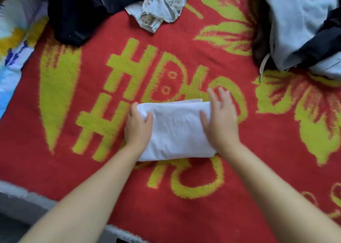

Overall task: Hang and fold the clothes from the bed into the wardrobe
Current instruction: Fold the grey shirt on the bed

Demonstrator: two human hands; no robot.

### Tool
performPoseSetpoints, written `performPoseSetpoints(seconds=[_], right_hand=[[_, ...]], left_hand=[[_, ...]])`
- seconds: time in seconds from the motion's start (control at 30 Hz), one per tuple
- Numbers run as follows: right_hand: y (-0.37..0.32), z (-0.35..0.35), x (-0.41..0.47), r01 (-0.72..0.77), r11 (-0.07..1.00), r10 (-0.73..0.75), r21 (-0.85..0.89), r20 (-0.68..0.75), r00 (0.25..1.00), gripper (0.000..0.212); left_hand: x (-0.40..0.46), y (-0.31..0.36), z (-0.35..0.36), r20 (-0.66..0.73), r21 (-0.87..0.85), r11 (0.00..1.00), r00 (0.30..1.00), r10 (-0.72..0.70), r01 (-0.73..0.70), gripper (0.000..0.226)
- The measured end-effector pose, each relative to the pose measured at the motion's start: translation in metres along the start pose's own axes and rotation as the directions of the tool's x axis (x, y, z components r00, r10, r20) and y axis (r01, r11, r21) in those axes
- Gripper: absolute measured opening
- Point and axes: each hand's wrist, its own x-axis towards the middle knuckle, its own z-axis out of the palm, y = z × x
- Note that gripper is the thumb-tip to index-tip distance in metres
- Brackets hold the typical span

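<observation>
A white garment (pixel 177 130), folded into a small rectangle, lies in the middle of the bed on a red blanket (pixel 110 178) with yellow-green patterns. My left hand (pixel 137 126) grips its left edge, thumb on top and fingers curled under the fold. My right hand (pixel 220 121) lies flat over its right edge with fingers straight and slightly blurred.
A black garment (pixel 83 12) and a crumpled patterned cloth (pixel 160 4) lie at the far side of the bed. A pale blue garment (pixel 302 21) with dark clothing (pixel 323 45) is piled at the far right. The bed's grey edge (pixel 24 196) runs along the near left.
</observation>
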Motion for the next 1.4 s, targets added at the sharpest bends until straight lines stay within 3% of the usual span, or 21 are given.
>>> performPoseSetpoints(seconds=[0.03,0.1,0.17,0.23,0.37,0.43,0.5,0.53,0.6,0.63,0.7,0.77,0.93,1.0,1.07,1.13,1.17,1.27,1.4], right_hand=[[-0.007,0.007,-0.011,0.0,1.0,0.002,-0.022,0.058,0.998,0.065],[-0.001,0.015,-0.022,-0.211,0.977,0.213,-0.024,0.141,0.967,0.067],[0.025,0.019,-0.02,-0.469,0.882,0.458,0.036,0.162,0.874,0.054],[0.047,0.021,-0.019,-0.549,0.833,0.521,0.076,0.227,0.823,0.035],[0.059,0.025,-0.015,-0.443,0.896,0.427,0.022,0.229,0.875,0.029],[0.057,0.021,-0.012,-0.365,0.931,0.363,0.026,0.075,0.929,0.04],[0.041,0.019,-0.01,-0.193,0.981,0.19,-0.023,-0.093,0.977,0.052],[0.027,0.021,-0.01,-0.075,0.996,0.07,-0.056,-0.095,0.993,0.053],[0.001,0.038,-0.016,0.184,0.978,-0.183,-0.102,0.02,0.983,0.051],[-0.005,0.05,-0.019,0.27,0.957,-0.262,-0.107,0.083,0.962,0.049],[0.003,0.067,-0.013,0.296,0.948,-0.269,-0.12,0.201,0.942,0.05],[0.028,0.072,0.0,0.265,0.953,-0.215,-0.145,0.29,0.933,0.053],[0.087,0.045,0.009,0.067,0.978,0.006,-0.199,0.345,0.939,0.07],[0.083,0.036,0.011,0.015,0.978,0.048,-0.207,0.299,0.953,0.072],[0.053,0.034,0.011,0.05,0.981,-0.012,-0.189,0.198,0.98,0.067],[0.011,0.044,0.002,0.183,0.97,-0.168,-0.159,0.104,0.98,0.059],[-0.006,0.054,-0.009,0.245,0.959,-0.232,-0.143,0.104,0.967,0.056],[-0.007,0.077,-0.035,0.217,0.967,-0.19,-0.131,0.194,0.962,0.053],[0.062,0.067,-0.043,0.24,0.96,-0.188,-0.145,0.302,0.935,0.053]], left_hand=[[-0.009,0.001,0.004,-0.008,-0.05,0.997,0.998,-0.059,0.058,0.047],[-0.013,-0.001,0.008,-0.041,-0.147,0.976,0.985,-0.169,0.161,0.04],[-0.008,-0.007,0.006,-0.082,-0.14,0.972,0.976,-0.201,0.188,0.033],[-0.004,-0.011,0.004,-0.096,-0.073,0.981,0.978,-0.186,0.18,0.031],[-0.003,-0.013,0.013,-0.143,-0.019,0.976,0.965,-0.219,0.218,0.031],[-0.004,-0.016,0.013,-0.227,-0.031,0.989,0.963,-0.145,0.142,0.036],[-0.005,-0.014,0.014,-0.309,0.144,0.986,0.942,0.131,-0.09,0.049],[-0.008,-0.009,0.017,-0.28,0.269,0.937,0.913,0.298,-0.223,0.054],[-0.017,0.004,0.035,-0.065,0.432,0.776,0.843,0.534,-0.459,0.057],[-0.022,0.008,0.045,0.028,0.457,0.723,0.821,0.571,-0.518,0.057],[-0.019,0.003,0.06,0.116,0.489,0.709,0.843,0.525,-0.509,0.057],[-0.003,-0.016,0.061,0.114,0.529,0.716,0.875,0.471,-0.454,0.058],[0.027,-0.055,0.027,0.003,0.537,0.808,0.958,0.286,-0.243,0.065],[0.028,-0.054,0.017,-0.029,0.539,0.807,0.952,0.304,-0.242,0.066],[0.019,-0.036,0.015,-0.023,0.532,0.765,0.897,0.442,-0.363,0.063],[-0.005,-0.013,0.033,0.035,0.515,0.677,0.802,0.596,-0.526,0.06],[-0.019,-0.005,0.045,0.067,0.497,0.663,0.786,0.614,-0.56,0.058],[-0.042,-0.021,0.065,0.106,0.49,0.72,0.853,0.511,-0.492,0.058],[-0.035,-0.09,0.036,0.132,0.578,0.716,0.911,0.391,-0.391,0.062]])
